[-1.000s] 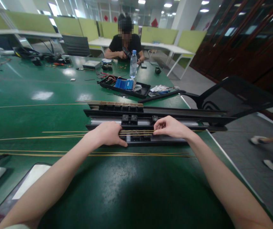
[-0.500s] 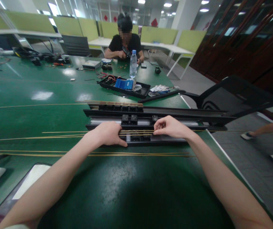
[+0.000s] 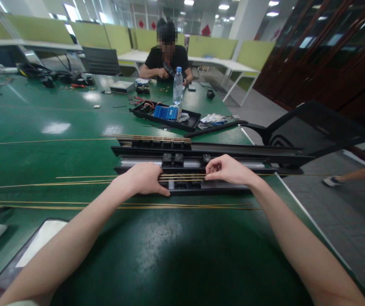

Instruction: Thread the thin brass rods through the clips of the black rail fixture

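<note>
Several thin brass-coloured rods (image 3: 184, 177) run lengthwise over the nearest black rail (image 3: 214, 191). Small black blocks (image 3: 182, 184) sit inside that rail beneath the rods. My left hand (image 3: 146, 177) is closed across the rail, its thumb on the near edge and its fingers toward the far side. Farther right, my right hand (image 3: 225, 170) pinches a rod between thumb and fingertips; how many rods are in the pinch is hidden. Another black rail (image 3: 189, 163) behind holds blocks too, and more rods lie over the rearmost rail (image 3: 246, 148).
More loose rods (image 3: 169, 206) lie on the green table (image 3: 157, 246) nearer me. Behind the rails are a black tray (image 3: 189, 122) with blue parts, gloves (image 3: 212, 120) and a water bottle (image 3: 178, 87). A person (image 3: 166, 55) sits opposite; a chair (image 3: 323, 127) stands right.
My hands, the rods and the rails hold their positions. At the far right, a passing person's legs have shifted, and only one shoe still shows.
</note>
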Available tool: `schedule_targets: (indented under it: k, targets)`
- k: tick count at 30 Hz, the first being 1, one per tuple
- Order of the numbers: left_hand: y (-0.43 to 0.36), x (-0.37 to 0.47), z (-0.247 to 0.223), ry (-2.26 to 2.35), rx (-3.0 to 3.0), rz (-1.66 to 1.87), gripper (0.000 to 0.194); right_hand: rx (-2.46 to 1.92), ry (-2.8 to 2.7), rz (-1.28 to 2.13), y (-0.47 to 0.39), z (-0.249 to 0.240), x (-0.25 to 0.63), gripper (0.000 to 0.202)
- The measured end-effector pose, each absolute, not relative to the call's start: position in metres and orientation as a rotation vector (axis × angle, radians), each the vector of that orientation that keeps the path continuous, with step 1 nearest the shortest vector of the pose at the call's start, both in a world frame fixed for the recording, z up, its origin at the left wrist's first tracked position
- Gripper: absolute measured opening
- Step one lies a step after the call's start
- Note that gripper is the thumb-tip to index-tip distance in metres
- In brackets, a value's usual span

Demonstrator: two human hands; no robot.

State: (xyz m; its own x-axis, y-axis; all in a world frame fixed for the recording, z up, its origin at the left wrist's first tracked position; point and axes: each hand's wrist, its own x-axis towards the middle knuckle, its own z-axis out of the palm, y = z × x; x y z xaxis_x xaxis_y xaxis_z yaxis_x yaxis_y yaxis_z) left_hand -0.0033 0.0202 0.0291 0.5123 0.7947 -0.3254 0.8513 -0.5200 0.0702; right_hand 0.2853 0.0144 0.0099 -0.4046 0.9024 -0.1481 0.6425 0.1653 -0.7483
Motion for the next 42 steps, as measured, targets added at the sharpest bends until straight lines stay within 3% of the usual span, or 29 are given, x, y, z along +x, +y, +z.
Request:
schedule_targets:
  k: [42]
  targets:
    - [0.0205,-0.0040,0.0272,1.402,2.551,-0.365,0.072,-1.479,-2.117,1.073,0.0156,0.0078,0.2875,0.030]
